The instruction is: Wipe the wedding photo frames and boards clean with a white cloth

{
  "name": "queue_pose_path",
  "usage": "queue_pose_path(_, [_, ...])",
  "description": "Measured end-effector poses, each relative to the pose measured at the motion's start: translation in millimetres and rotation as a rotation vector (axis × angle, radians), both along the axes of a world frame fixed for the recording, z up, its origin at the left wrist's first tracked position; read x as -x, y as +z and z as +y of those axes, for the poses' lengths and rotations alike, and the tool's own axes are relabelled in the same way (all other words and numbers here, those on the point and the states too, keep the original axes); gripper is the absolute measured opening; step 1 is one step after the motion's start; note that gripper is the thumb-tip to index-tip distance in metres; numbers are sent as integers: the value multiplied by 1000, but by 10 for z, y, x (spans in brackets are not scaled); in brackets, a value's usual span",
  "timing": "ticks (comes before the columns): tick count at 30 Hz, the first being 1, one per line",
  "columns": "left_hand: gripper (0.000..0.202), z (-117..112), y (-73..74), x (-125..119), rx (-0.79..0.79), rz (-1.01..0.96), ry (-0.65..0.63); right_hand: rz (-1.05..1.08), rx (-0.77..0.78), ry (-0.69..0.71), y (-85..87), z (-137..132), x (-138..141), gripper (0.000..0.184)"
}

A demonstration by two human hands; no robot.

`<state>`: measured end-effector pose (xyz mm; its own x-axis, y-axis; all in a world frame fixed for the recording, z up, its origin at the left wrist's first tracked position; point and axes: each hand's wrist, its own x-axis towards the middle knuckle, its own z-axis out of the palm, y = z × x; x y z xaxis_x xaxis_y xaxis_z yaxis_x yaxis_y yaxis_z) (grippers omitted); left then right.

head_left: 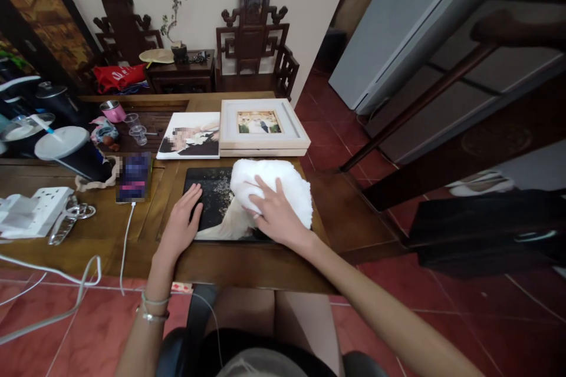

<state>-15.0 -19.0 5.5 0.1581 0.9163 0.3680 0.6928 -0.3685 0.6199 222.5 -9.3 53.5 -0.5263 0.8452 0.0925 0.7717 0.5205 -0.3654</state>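
A dark photo panel (212,200) lies flat on the wooden table (247,268) right in front of me. My left hand (181,221) rests on its left edge with the fingers stretched out flat. My right hand (274,212) presses down on a white fluffy cloth (276,182) that covers the panel's right part, fingers spread over the cloth.
Behind the panel lie a frameless photo print (190,135) and a white framed photo (263,126). To the left are a phone (133,177) on a cable, a white power strip (38,209), cups and a lidded container (66,144). Carved chairs stand at the wall.
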Motion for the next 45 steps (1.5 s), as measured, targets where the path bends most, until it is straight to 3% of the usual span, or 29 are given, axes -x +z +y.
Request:
queue_pose_path(2, [45,-20,42,-10,27,-26,4,13,-24,30,-41,-126,116,31])
queue_pose_path(4, [48,-39,82,-12,44,-58,-2,58,-43,147,-91,-276,183,34])
queue_pose_path(8, [52,-52,113,4,28,-113,1,152,-26,491,-149,-469,146,27])
queue_pose_path(10, [53,-50,109,12,20,-117,11,164,17,551,-132,-458,68,21])
queue_pose_path(15, [61,-55,106,4,20,-176,-5,147,44,372,1,-197,-37,20])
queue_pose_path(20, [71,-47,91,8,78,-435,-17,13,57,155,91,-19,338,31])
queue_pose_path(22, [77,-28,74,24,114,-555,-30,-15,20,162,51,-42,546,33])
queue_pose_path(24, [81,-13,55,43,127,-611,-36,0,-25,261,-32,-112,686,33])
queue_pose_path(27, [75,-12,36,64,98,-520,23,47,-50,453,-166,-257,672,31])
queue_pose_path(30, [63,-23,33,61,46,-331,40,89,-35,520,-227,-354,420,27])
queue_pose_path(33, [54,-15,42,39,22,-153,28,114,-15,455,-186,-326,103,23])
queue_pose_path(37, [44,19,40,19,11,-21,46,100,-12,248,-37,-137,-108,24])
queue_pose_path(41, [38,45,5,30,-17,17,15,71,54,56,88,95,82,29])
queue_pose_path(45, [36,64,-51,59,-38,54,22,195,98,44,58,342,531,32])
